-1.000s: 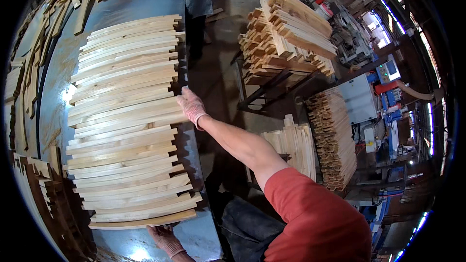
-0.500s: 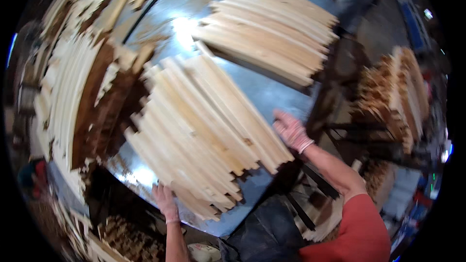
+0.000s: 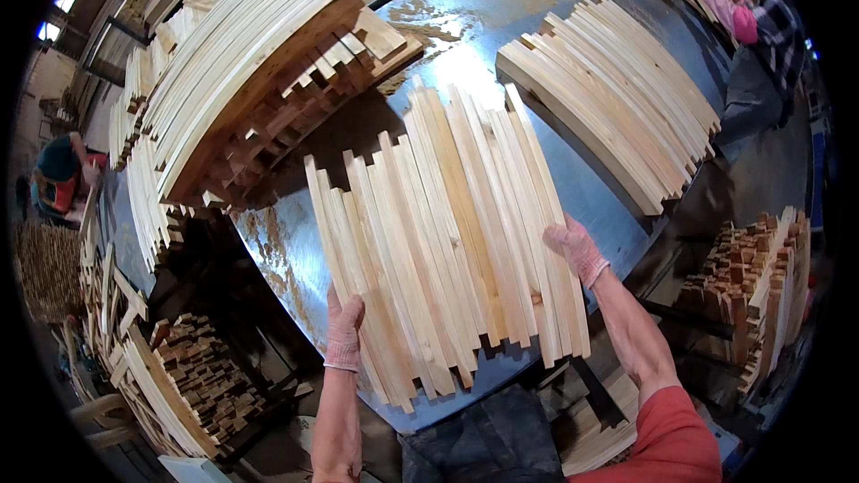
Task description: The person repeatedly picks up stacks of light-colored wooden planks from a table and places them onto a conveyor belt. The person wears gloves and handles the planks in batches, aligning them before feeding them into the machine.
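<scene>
A wide row of pale wooden strips [image 3: 452, 246] lies side by side on the metal table [image 3: 617, 250], their ends uneven at both the far and near sides. My left hand [image 3: 344, 329], in a light pinkish glove, holds the row's left edge near its close end, thumb raised beside the strips. From the other side, my right hand [image 3: 577, 250] grips the outermost strip in a similar glove. The row is squeezed between both hands. Fingers on the outer faces are partly hidden.
Another block of strips [image 3: 617, 94] sits at the table's far right. A tall stack of strips [image 3: 259, 72] rises at the left. Bundled wood [image 3: 747, 295] stands off to the right, and more [image 3: 206, 385] at lower left. Co-workers [image 3: 761, 54] [image 3: 63, 174] are at both sides.
The view has turned, so the row now runs more straight away from me. My right hand has come against the row's right edge, and my left hand has moved farther up the left edge.
</scene>
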Demonstrator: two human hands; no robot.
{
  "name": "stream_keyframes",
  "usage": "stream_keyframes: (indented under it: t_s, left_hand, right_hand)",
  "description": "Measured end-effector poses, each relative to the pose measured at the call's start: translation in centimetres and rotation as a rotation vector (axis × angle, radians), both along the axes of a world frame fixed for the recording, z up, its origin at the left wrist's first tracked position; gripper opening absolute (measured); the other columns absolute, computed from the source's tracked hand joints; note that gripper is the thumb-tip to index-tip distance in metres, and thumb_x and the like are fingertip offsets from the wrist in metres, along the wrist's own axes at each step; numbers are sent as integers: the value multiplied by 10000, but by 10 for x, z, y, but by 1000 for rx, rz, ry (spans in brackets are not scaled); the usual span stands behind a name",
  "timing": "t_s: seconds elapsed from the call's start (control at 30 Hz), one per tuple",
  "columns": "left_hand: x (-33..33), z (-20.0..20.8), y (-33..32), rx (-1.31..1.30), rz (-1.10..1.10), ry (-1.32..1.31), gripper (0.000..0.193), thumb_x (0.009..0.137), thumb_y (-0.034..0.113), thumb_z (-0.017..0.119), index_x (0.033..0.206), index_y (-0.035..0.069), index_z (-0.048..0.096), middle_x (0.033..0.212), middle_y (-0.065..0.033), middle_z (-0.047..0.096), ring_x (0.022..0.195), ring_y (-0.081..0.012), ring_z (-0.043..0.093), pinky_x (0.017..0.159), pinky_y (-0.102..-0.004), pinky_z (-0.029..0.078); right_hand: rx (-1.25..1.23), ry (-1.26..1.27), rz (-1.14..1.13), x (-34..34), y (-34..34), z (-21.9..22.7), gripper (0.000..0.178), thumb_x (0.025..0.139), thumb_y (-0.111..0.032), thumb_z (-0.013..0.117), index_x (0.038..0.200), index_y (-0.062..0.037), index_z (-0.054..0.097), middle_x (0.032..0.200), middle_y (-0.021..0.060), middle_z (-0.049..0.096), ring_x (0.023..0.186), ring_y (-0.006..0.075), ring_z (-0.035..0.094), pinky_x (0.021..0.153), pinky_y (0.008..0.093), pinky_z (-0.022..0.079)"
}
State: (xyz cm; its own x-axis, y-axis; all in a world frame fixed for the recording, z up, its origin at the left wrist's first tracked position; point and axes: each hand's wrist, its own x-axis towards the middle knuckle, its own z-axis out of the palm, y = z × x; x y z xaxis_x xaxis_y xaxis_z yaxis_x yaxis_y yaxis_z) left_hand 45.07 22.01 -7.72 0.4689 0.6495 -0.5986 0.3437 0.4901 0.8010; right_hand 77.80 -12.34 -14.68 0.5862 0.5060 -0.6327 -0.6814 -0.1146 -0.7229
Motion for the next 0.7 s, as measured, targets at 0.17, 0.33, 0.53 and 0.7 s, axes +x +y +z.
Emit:
stream_keyframes:
  t_s: [0.17, 0.33, 0.53, 0.7]
  left_hand:
    - [-19, 0, -29, -307, 122, 74, 490, 872, 115, 774, 1330, 14, 631, 1088, -104, 744, 936, -228, 740, 834, -390, 628]
    - [-36, -22, -83, -501, 113, -20, 530, 849, 121, 797, 1328, -23, 620, 1115, -120, 737, 966, -236, 734, 882, -400, 615]
    - [-62, -8, -129, -469, 142, -106, 699, 829, 141, 820, 1442, -40, 537, 1260, -137, 682, 1108, -235, 682, 1046, -414, 538]
    - [-88, 18, -136, -322, 168, -225, 768, 837, 181, 827, 1508, 2, 498, 1314, -107, 654, 1144, -209, 655, 1070, -393, 517]
  right_hand:
    - [-71, 96, -27, -15, -30, 4, 579, 891, -162, 738, 1422, 11, 584, 1199, 90, 697, 1059, 198, 670, 991, 378, 543]
    - [22, 155, 201, 9, -84, 9, 580, 891, -269, 719, 1355, 61, 608, 1172, 126, 721, 974, 236, 731, 864, 366, 606]
    - [88, 195, 253, 0, -108, 22, 589, 887, -373, 767, 1267, 52, 621, 1069, 116, 714, 879, 234, 730, 793, 343, 615]
    - [40, -35, 246, 4, -86, 8, 279, 900, -325, 735, 958, -67, 646, 836, 6, 624, 724, 124, 616, 666, 305, 516]
